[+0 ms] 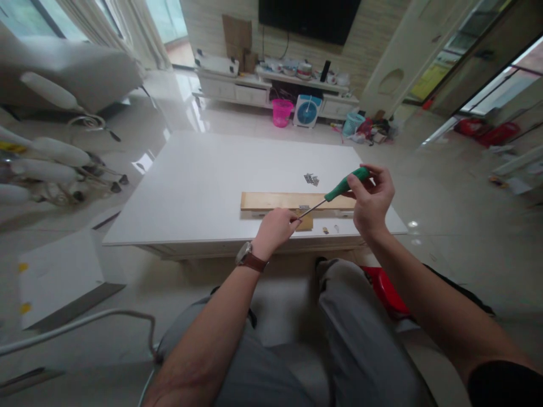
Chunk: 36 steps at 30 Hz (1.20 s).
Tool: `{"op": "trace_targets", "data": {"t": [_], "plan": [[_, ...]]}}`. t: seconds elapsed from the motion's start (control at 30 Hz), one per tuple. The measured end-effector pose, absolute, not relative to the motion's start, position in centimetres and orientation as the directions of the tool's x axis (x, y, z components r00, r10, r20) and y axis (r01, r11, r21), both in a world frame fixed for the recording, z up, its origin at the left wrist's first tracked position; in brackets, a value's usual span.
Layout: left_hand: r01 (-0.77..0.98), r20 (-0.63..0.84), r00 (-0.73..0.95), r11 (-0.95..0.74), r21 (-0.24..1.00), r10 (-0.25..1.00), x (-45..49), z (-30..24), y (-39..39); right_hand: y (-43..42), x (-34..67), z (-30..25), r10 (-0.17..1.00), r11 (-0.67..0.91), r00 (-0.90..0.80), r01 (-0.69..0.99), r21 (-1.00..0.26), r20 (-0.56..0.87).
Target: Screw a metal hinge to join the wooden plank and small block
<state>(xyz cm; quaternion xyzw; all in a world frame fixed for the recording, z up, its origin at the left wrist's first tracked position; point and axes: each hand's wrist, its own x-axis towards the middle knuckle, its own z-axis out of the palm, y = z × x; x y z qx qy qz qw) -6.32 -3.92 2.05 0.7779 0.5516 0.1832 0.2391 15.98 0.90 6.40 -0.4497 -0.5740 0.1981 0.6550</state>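
My right hand (373, 200) is closed around the green handle of a screwdriver (345, 185), its shaft slanting down to the left. At the tip, the fingers of my left hand (275, 230) are pinched together; what they hold is too small to make out. Under the tip, a small wooden piece (306, 221) lies against the front of a long pale wooden board (271, 200). A small metal hinge (304, 207) sits where the two meet. Beyond the board lies a heap of metal hinges (311, 180). Two small bits, one a brassy piece (325, 230), lie near the front edge.
The white table (190, 186) stands before my knees. A red stool (388, 291) is beside my right leg. Across the floor are a pink basket (281, 113), a blue-and-white fan (307, 111) and a low TV cabinet (254, 95). A white panel (63, 271) lies at left.
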Motion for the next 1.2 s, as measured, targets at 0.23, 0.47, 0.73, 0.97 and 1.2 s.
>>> {"op": "trace_targets", "data": {"t": [0.23, 0.47, 0.73, 0.97, 1.2], "plan": [[0.779, 0.07, 0.287, -0.275, 0.564, 0.955, -7.1, 3.3, -4.6, 0.0, 13.9, 9.5, 0.775, 0.557, 0.181, 0.258, -0.789, 0.606], [0.725, 0.154, 0.226, -0.272, 0.633, 0.962, -7.0, 4.3, -4.2, -0.6, 12.9, 12.5, 0.779, 0.584, 0.041, 0.315, -0.748, 0.625], [0.654, 0.166, 0.202, -0.259, 0.711, 0.965, -7.5, 5.0, -4.1, -2.5, 12.0, 15.0, 0.778, 0.591, -0.045, 0.387, -0.707, 0.626], [0.623, 0.117, 0.213, -0.227, 0.749, 0.97, -6.6, 5.0, -3.1, -3.0, 11.5, 14.7, 0.744, 0.606, -0.013, 0.435, -0.666, 0.668], [0.752, -0.141, 0.123, 0.001, 0.659, 0.982, -5.9, 2.8, -1.2, -0.4, 13.6, 9.0, 0.742, 0.582, 0.067, 0.429, -0.691, 0.667]]}}
